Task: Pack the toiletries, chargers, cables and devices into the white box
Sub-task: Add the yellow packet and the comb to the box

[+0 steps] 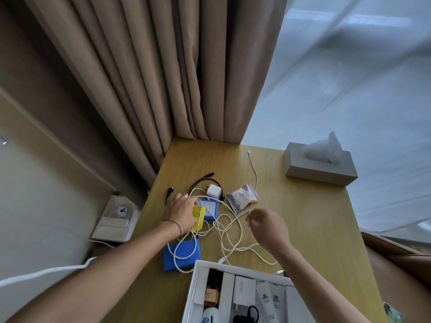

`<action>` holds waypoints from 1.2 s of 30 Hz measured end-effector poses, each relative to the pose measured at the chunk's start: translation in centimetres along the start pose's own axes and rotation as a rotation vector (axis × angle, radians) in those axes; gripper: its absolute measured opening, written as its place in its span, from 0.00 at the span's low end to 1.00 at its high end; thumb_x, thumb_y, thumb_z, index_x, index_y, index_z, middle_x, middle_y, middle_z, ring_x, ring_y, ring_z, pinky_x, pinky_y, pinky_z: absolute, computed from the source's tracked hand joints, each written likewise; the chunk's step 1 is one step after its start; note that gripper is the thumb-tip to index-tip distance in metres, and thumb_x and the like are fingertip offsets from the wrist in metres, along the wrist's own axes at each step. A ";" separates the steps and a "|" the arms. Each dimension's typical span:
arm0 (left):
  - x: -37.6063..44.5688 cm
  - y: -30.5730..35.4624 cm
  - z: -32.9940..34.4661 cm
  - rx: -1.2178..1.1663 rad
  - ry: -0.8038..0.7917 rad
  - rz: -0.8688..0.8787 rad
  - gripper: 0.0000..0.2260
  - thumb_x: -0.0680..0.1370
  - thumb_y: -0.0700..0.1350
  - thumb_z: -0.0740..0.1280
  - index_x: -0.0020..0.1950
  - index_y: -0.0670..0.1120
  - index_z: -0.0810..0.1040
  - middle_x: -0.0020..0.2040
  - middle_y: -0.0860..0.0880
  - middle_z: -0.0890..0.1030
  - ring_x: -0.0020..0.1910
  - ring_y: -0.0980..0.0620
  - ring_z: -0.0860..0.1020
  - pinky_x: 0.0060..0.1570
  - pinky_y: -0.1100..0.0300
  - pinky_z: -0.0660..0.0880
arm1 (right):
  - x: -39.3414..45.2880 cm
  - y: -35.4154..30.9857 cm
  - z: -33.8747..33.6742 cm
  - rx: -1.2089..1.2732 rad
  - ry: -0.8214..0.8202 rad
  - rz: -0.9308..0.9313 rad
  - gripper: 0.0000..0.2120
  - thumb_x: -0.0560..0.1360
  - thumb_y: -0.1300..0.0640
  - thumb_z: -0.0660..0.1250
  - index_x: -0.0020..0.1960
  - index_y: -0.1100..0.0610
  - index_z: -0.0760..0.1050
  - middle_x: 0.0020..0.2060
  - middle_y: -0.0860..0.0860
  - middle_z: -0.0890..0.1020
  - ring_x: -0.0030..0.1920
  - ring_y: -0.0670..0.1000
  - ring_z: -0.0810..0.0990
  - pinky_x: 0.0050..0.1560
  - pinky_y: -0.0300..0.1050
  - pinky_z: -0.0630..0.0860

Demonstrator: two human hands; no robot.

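Note:
The white box [195, 283] sits at the table's near edge, holding tubes, small cartons and a black charger. Tangled white cables [229, 238] sprawl over the wooden table [303, 217]. My left hand [180, 212] rests over a yellow packet [198, 217] that lies on a blue-cased device [210, 209]; whether it grips the packet is unclear. My right hand [265, 226] pinches a strand of the white cable. A second blue device [182, 255] lies under cable loops. A white charger cube [214, 190], black cables [203, 181] and a clear plastic bag [242, 197] lie beyond.
A grey tissue box [320, 165] stands at the table's far right. Beige curtains [163, 78] hang behind the table. A wall socket panel [115, 217] with a white cable is left of the table. The table's left edge runs near my left forearm.

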State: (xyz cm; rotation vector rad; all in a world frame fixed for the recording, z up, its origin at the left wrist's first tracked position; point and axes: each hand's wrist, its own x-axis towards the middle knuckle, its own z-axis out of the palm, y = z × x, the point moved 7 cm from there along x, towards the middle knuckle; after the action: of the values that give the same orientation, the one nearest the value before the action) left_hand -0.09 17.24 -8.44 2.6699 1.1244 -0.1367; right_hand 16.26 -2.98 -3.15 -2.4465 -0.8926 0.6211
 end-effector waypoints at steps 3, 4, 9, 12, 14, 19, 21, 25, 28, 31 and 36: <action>0.7 -0.2 0.6 0.087 -0.003 -0.004 0.26 0.64 0.59 0.79 0.58 0.58 0.75 0.51 0.55 0.78 0.53 0.52 0.75 0.55 0.53 0.74 | 0.9 0.6 0.2 -0.009 -0.016 0.022 0.12 0.77 0.57 0.64 0.51 0.50 0.85 0.45 0.46 0.87 0.38 0.46 0.83 0.43 0.48 0.83; 0.9 -0.3 0.8 0.101 -0.005 -0.006 0.26 0.64 0.59 0.79 0.57 0.58 0.75 0.51 0.55 0.78 0.54 0.52 0.75 0.55 0.52 0.73 | 1.1 0.7 0.2 -0.012 -0.018 0.025 0.11 0.77 0.57 0.64 0.51 0.50 0.85 0.46 0.46 0.87 0.38 0.46 0.83 0.42 0.47 0.83; 1.4 -0.8 0.6 -0.008 0.008 -0.045 0.20 0.63 0.57 0.81 0.44 0.58 0.72 0.43 0.57 0.73 0.48 0.54 0.72 0.49 0.57 0.72 | 2.6 1.4 0.4 -0.042 -0.027 0.032 0.11 0.77 0.56 0.63 0.51 0.49 0.85 0.46 0.46 0.86 0.30 0.43 0.75 0.31 0.40 0.73; 1.2 -0.7 0.1 -0.085 0.014 -0.044 0.18 0.64 0.53 0.81 0.38 0.57 0.71 0.41 0.58 0.70 0.47 0.55 0.70 0.46 0.58 0.72 | 3.5 1.6 0.5 -0.079 -0.034 0.036 0.12 0.77 0.57 0.63 0.50 0.49 0.85 0.43 0.46 0.86 0.30 0.44 0.75 0.30 0.40 0.72; 0.9 -0.6 -0.4 -0.129 0.016 -0.022 0.18 0.65 0.50 0.81 0.35 0.57 0.71 0.40 0.58 0.70 0.47 0.55 0.70 0.44 0.59 0.70 | 4.2 1.4 0.4 -0.096 -0.034 0.033 0.12 0.77 0.57 0.63 0.49 0.49 0.85 0.44 0.46 0.86 0.35 0.46 0.80 0.35 0.43 0.80; 0.1 -0.2 -2.8 -0.214 0.016 0.048 0.13 0.67 0.46 0.79 0.34 0.52 0.75 0.41 0.57 0.72 0.44 0.56 0.72 0.40 0.60 0.71 | 6.3 0.5 0.7 -0.143 -0.062 -0.023 0.13 0.77 0.60 0.61 0.48 0.54 0.85 0.45 0.49 0.88 0.42 0.53 0.85 0.43 0.53 0.84; -0.2 -0.1 -3.9 -0.286 0.029 0.066 0.13 0.68 0.44 0.78 0.33 0.51 0.74 0.40 0.58 0.73 0.40 0.59 0.73 0.36 0.59 0.72 | 7.1 0.1 0.9 -0.155 -0.058 -0.061 0.13 0.76 0.62 0.60 0.45 0.55 0.85 0.43 0.51 0.88 0.42 0.54 0.85 0.43 0.55 0.84; -0.8 -0.1 -5.4 -0.368 0.044 0.033 0.13 0.70 0.45 0.75 0.34 0.52 0.71 0.33 0.56 0.76 0.32 0.58 0.74 0.30 0.57 0.72 | 8.9 -0.9 1.5 -0.250 -0.038 -0.149 0.14 0.77 0.63 0.62 0.54 0.52 0.83 0.53 0.49 0.86 0.51 0.53 0.83 0.48 0.51 0.82; -1.2 0.5 -6.4 -0.416 0.065 0.018 0.11 0.70 0.44 0.73 0.34 0.52 0.72 0.30 0.54 0.75 0.30 0.58 0.73 0.28 0.58 0.70 | 10.1 -1.5 2.6 -0.372 -0.052 -0.265 0.19 0.75 0.62 0.68 0.65 0.50 0.77 0.64 0.49 0.79 0.61 0.53 0.76 0.55 0.47 0.77; -0.8 0.3 -6.4 -0.586 -0.003 -0.117 0.05 0.71 0.41 0.72 0.40 0.51 0.80 0.36 0.50 0.81 0.36 0.51 0.79 0.35 0.54 0.76 | 11.1 -1.8 4.2 -0.557 -0.114 -0.371 0.31 0.72 0.56 0.74 0.73 0.51 0.69 0.70 0.52 0.74 0.70 0.55 0.69 0.68 0.52 0.70; -0.7 -0.8 -6.8 -0.819 0.006 -0.292 0.11 0.75 0.38 0.68 0.53 0.50 0.84 0.43 0.51 0.84 0.38 0.53 0.80 0.35 0.62 0.73 | 12.3 -1.2 6.6 -0.751 -0.243 -0.422 0.42 0.71 0.50 0.77 0.78 0.52 0.60 0.76 0.57 0.66 0.79 0.61 0.58 0.78 0.62 0.55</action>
State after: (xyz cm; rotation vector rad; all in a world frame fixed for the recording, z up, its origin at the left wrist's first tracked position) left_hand -1.23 19.04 -1.85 1.7864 1.2213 0.2350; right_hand 20.52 7.96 -10.76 -2.6758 -1.9679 0.4835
